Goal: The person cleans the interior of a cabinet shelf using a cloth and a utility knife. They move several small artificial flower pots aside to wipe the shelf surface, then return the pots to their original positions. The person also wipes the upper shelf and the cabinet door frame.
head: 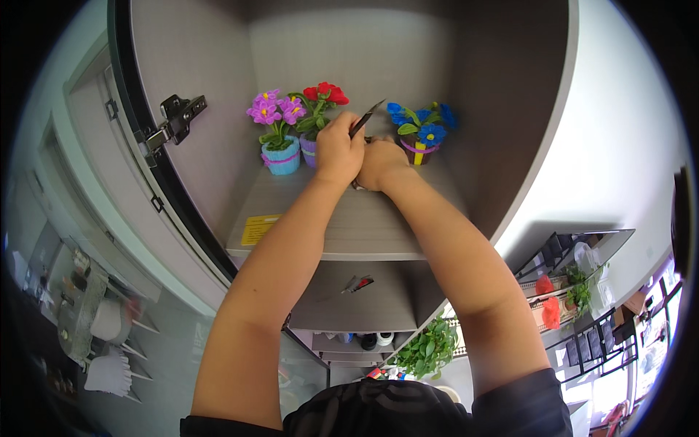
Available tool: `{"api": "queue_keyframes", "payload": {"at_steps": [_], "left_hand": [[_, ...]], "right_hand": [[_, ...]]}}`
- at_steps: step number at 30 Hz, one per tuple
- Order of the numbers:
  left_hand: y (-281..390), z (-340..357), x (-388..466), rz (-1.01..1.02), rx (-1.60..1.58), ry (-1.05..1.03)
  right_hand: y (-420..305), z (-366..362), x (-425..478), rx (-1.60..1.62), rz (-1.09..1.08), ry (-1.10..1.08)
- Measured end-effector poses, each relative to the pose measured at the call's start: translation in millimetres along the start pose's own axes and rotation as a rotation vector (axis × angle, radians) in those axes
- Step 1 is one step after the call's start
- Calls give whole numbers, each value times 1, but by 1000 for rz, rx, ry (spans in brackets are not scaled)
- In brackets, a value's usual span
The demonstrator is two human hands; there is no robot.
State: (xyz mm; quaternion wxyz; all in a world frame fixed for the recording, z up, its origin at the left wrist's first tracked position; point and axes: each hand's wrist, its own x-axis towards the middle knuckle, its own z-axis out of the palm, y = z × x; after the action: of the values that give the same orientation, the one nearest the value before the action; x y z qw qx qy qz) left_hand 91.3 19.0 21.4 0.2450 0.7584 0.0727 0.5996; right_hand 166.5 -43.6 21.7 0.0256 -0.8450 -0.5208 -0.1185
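My left hand is closed around a dark, pointed tool, perhaps a knife or pen, its tip slanting up to the right. Against it, knuckles up, my right hand is curled on something mostly hidden beneath it. Left of the hands, a pipe-cleaner plant with purple flowers stands in a light blue pot. Partly behind my left hand are red flowers in a purple pot. To the right, blue flowers rise from a brown pot with a yellow stripe.
The hands are inside a wood-grain cabinet, over its shelf. A yellow card bearing writing lies at the front left. A metal hinge juts from the left side. Lower shelves hold small items; a leafy green plant stands below.
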Motion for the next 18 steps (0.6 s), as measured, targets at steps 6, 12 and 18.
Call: {"api": "queue_keyframes", "payload": {"at_steps": [6, 12, 18], "left_hand": [[2, 1, -4, -17, 20, -62], [4, 3, -6, -64, 30, -126], [3, 3, -6, -92, 49, -154]], "right_hand": [[-2, -28, -54, 17, -34, 44], [12, -23, -98, 218, -203, 303], [39, -33, -81, 1354, 440, 591]]}}
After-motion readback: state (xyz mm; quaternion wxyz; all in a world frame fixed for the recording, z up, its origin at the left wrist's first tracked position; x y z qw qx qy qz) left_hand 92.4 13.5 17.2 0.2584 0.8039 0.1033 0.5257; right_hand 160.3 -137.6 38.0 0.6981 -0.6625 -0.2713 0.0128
